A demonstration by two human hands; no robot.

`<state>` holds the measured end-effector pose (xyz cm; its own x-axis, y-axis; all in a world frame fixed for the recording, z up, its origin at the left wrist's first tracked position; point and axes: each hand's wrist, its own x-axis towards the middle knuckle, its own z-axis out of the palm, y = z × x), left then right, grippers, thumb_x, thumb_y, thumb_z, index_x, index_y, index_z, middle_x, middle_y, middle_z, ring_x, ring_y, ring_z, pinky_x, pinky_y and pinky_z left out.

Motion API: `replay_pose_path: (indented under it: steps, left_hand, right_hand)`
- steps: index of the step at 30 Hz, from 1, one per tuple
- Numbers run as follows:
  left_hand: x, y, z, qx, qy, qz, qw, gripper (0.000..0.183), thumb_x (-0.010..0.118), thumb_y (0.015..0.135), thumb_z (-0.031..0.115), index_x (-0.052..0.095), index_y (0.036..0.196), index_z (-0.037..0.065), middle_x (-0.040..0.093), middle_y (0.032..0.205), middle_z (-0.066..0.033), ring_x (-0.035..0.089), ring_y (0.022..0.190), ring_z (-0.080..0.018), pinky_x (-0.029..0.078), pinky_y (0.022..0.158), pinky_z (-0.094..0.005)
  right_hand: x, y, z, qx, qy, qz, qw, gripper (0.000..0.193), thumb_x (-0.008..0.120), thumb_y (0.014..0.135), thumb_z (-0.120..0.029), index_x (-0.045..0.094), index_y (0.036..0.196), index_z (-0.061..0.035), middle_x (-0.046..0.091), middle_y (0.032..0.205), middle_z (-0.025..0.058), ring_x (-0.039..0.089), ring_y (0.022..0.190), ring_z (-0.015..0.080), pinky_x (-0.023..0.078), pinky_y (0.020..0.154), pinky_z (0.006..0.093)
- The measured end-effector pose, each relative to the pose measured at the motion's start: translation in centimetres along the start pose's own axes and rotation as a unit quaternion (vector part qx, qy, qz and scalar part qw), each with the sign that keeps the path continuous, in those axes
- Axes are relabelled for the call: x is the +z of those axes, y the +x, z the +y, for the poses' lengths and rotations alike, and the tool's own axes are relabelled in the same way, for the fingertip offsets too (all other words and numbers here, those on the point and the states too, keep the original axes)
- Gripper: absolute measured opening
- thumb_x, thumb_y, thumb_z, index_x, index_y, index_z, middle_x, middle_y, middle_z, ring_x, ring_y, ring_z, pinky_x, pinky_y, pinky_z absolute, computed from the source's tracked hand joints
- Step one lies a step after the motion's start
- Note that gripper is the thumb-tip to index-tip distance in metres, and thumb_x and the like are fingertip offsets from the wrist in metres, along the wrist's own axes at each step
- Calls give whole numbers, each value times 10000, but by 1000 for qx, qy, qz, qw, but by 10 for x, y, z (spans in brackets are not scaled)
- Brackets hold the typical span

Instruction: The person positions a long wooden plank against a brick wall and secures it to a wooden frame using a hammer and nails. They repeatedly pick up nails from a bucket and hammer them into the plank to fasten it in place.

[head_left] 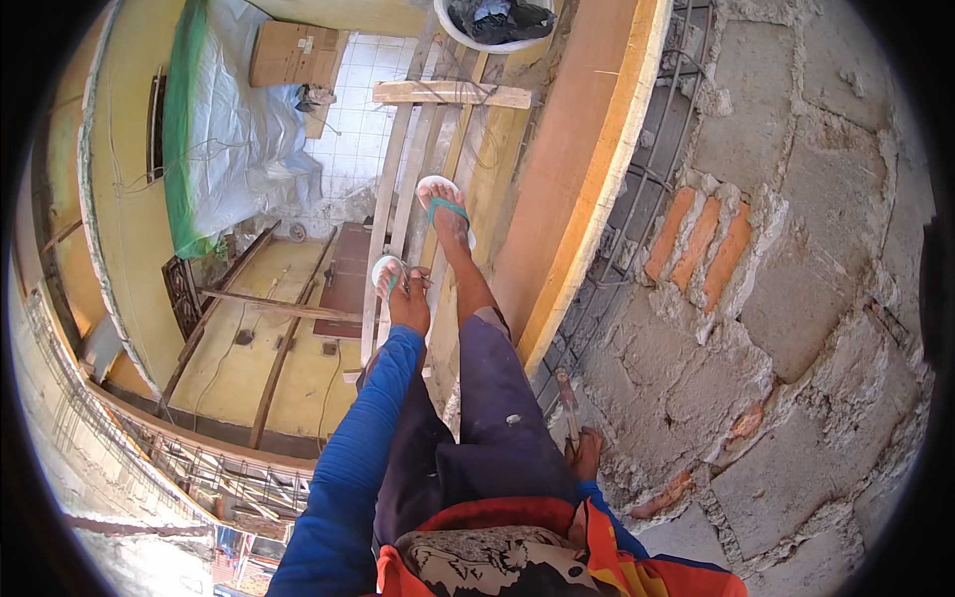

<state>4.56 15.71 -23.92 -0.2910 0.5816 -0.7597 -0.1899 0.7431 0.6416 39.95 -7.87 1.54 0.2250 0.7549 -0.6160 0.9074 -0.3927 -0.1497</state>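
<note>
My left hand (410, 306) is stretched forward over the planks beside my left foot. Its fingers are curled, with a thin dark thing at their tips that is too small to make out. Low on the right, my right hand (585, 456) is closed around a slim hand tool (568, 400) with a worn brownish end, pointing forward beside the wall. I stand on narrow wooden planks (460, 149) in white sandals (438, 185) with green straps. A short wooden crosspiece (453, 94) lies across the planks ahead.
Along my right runs a long formwork board (587, 169), with rebar (652, 174) between it and a rough block wall (741, 289) with exposed bricks. Ahead is a white bucket (497, 45) holding black plastic. Far below on the left are a tiled floor (363, 90), a cardboard box (293, 53) and plastic sheeting (239, 119).
</note>
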Motion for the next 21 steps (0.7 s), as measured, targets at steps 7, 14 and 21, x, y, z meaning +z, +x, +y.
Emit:
replay_pose_path:
  steps: [7,14,21]
  left_hand:
    - [89,90,10,-14,-56,19,998,312,473,1037,283,669,997,43,652,789,-39,596,829,-154,451,809,-320]
    - [199,170,-11,-11,-94,2,996,327,478,1026,313,683,1054,60,671,849,-56,629,860,-182,481,851,-340]
    - [287,228,-11,24,-137,9,990,283,491,1009,290,677,1060,83,688,939,-106,660,909,-264,492,844,-378]
  right_hand:
    - [-74,65,-44,129,-64,-86,986,231,713,870,-196,589,956,-20,640,904,215,637,905,376,493,780,453]
    - [-143,251,-208,52,33,7,998,226,562,987,-188,563,1071,22,599,721,91,578,526,151,452,515,301]
    - [-123,440,-308,-121,-95,-51,987,307,475,1034,-191,531,1234,36,579,741,80,562,625,172,447,584,323]
